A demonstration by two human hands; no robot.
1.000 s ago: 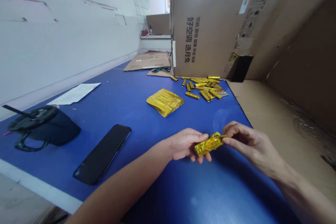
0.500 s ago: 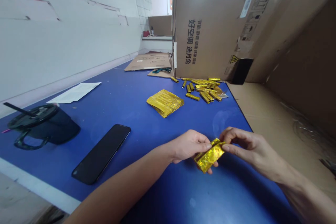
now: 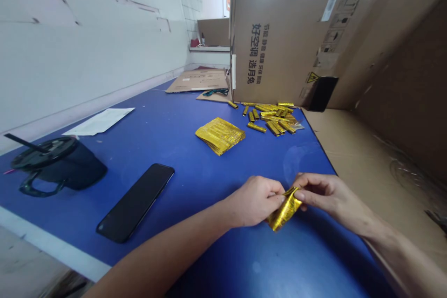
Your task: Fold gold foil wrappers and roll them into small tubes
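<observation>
Between both hands is a folded sheet of shiny gold foil paper (image 3: 284, 213), tilted above the blue table. My left hand (image 3: 258, 200) is closed on its left side, the fingers curled in and the thumb along the fold. At the upper right edge, my right hand (image 3: 319, 191) pinches the paper between thumb and fingers. Farther off lies a flat stack of gold foil sheets (image 3: 220, 135). Behind it to the right is a loose pile of small folded gold foil pieces (image 3: 275, 126).
A large cardboard box (image 3: 286, 32) stands at the table's back right. On the left are a dark lidded mug (image 3: 78, 167) with a straw, a black phone (image 3: 136, 202) and a white paper (image 3: 101, 121). Flat cardboard (image 3: 199, 80) lies at the back.
My left fingers have curled in from beneath the foil paper, and that hand has turned more knuckles-up. The paper looks narrower and more folded; my right hand keeps its pinch.
</observation>
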